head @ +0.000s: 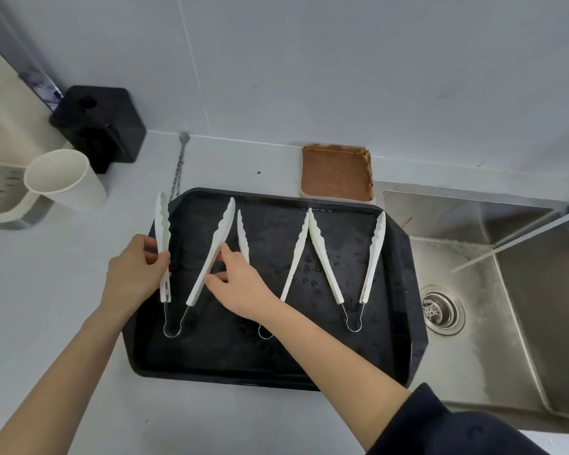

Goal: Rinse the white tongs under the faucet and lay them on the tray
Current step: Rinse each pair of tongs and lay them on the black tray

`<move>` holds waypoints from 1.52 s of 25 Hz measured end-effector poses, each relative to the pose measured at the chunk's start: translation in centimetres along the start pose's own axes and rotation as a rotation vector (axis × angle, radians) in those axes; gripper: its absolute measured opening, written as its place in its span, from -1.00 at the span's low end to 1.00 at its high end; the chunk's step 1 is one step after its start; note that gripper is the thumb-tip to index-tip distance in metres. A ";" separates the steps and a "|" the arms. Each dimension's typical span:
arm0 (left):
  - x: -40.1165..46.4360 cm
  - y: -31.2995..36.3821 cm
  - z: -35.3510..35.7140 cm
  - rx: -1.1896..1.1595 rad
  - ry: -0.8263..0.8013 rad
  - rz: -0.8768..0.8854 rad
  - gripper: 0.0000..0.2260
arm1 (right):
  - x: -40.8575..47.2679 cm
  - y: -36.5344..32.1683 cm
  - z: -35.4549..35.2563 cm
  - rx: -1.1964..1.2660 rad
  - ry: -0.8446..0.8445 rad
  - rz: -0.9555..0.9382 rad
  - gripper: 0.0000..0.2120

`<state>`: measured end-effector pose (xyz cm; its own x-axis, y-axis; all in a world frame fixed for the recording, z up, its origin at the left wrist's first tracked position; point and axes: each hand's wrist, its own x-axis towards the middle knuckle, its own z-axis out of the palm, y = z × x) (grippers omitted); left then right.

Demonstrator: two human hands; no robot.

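Three white tongs lie spread in V shapes on the wet black tray. My left hand grips the left arm of the leftmost tongs, which reaches over the tray's left rim. My right hand pinches that pair's right arm between thumb and finger. It also covers the lower part of the middle tongs. The rightmost tongs lie untouched, with water drops around them. The faucet slants over the steel sink at the right, with a thin stream of water running from it.
A brown-stained container stands behind the tray. A white cup, a black box and a rack stand at the left. A metal chain lies by the tray's back left corner. The sink drain is close to the tray's right edge.
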<state>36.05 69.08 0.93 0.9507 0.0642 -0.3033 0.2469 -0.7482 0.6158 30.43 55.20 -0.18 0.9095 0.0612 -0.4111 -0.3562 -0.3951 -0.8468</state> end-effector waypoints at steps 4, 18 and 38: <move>0.1 -0.6 0.3 0.018 0.013 0.005 -0.78 | 1.2 0.2 0.5 -0.053 -0.014 0.025 -0.64; 1.7 -0.2 3.0 0.252 -0.115 0.172 -0.83 | 0.8 1.6 0.6 0.024 0.053 0.184 -0.73; -3.0 10.3 7.0 0.405 -0.183 0.383 -0.51 | -8.1 3.5 -10.9 -0.100 0.257 0.147 -0.48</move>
<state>34.40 56.56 3.06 0.9015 -0.3484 -0.2568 -0.2332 -0.8908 0.3899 24.20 43.34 3.86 0.8788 -0.2316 -0.4173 -0.4766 -0.4717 -0.7419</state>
